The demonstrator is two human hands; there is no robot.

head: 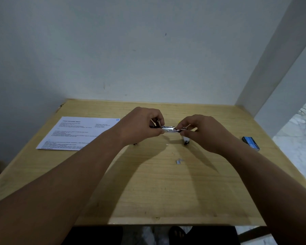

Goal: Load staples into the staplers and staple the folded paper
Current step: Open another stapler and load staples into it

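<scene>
1. Both hands are up off the worktop [148,191], meeting at its far middle – the left hand [141,124] pinches one end of a small metal stapler [168,129], the right hand [200,131] pinches the other.
2. Loading looks to be the step in hand, though I cannot tell if a staple strip is in.
3. Next comes closing it, then fetching the paper [78,133], lying flat at far left.
4. Forearms reach out and converge – wrists bent, fingers curled. A blue staple box [251,142] sits at right.

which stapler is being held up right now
The silver stapler between both hands, lifted off the table; the other stapler stands below the right hand.
</scene>
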